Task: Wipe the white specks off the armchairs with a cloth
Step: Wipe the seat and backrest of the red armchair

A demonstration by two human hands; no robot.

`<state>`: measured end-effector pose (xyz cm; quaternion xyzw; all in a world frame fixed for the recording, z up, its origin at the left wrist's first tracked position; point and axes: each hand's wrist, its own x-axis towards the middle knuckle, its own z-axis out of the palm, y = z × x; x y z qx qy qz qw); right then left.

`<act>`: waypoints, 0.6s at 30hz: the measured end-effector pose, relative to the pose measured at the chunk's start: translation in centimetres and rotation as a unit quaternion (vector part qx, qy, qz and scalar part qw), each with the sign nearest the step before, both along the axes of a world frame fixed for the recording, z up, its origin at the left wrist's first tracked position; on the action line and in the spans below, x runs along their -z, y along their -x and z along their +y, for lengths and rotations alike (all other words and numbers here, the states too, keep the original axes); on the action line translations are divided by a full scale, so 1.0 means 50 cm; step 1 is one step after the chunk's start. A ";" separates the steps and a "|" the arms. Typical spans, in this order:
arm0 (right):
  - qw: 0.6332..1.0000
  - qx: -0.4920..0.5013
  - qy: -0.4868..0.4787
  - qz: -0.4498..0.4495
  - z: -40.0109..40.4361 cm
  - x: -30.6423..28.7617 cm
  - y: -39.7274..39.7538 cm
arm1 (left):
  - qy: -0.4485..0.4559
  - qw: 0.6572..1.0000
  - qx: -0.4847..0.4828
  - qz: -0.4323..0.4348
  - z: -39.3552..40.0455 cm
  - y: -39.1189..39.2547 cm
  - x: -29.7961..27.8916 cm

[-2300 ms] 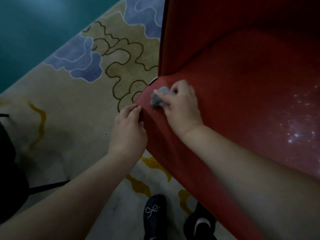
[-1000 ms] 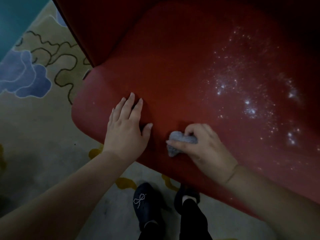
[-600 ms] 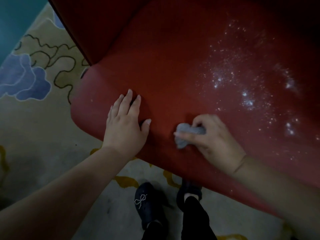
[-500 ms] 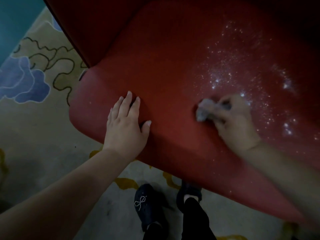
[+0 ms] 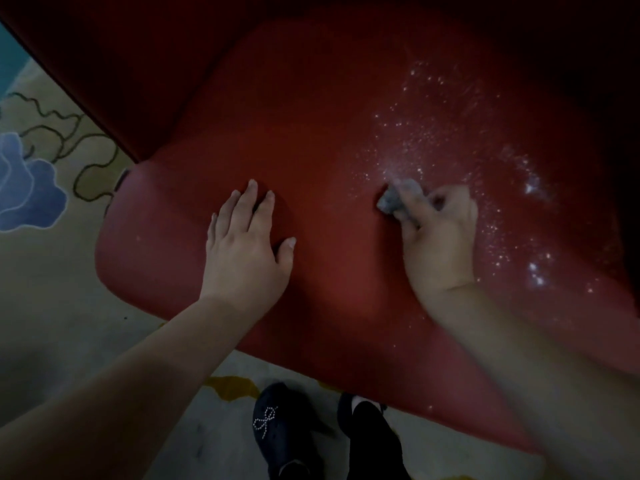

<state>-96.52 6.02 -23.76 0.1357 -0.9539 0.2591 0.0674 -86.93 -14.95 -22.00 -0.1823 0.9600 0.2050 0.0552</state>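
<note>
Gripping the cloth (image 5: 394, 197), right hand (image 5: 438, 237) presses the armchair (image 5: 329, 140); left hand (image 5: 242, 251) flat.

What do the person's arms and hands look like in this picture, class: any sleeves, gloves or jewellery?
Both forearms are bare to the frame's edge, with no sleeves in view. The left hand and right hand wear no gloves, and no rings or watch show. Fingernails are short and unpainted.

The armchair (image 5: 311, 140) seat looks like smooth red leather with a soft, low shine, dusted with fine white specks (image 5: 433, 140) at the right of the frame. The cloth (image 5: 393, 197) is grey and matt, slightly fuzzy. At the left, the carpet (image 5: 52, 271) looks woven and matt.
</note>
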 end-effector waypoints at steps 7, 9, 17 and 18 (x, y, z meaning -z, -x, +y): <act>0.982 -0.186 0.029 0.004 -0.089 -0.002 0.028 | -0.005 1.000 -0.007 -0.001 0.012 0.037 -0.003; 0.988 -0.152 0.011 0.030 -0.080 0.004 0.089 | -0.003 1.000 -0.004 -0.004 0.009 0.047 -0.001; 0.981 -0.187 0.047 0.001 -0.075 0.013 0.041 | -0.008 1.000 -0.016 0.004 0.012 0.096 0.001; 0.977 -0.207 0.041 -0.002 -0.088 0.009 0.066 | -0.008 1.000 -0.015 0.005 0.014 0.104 0.002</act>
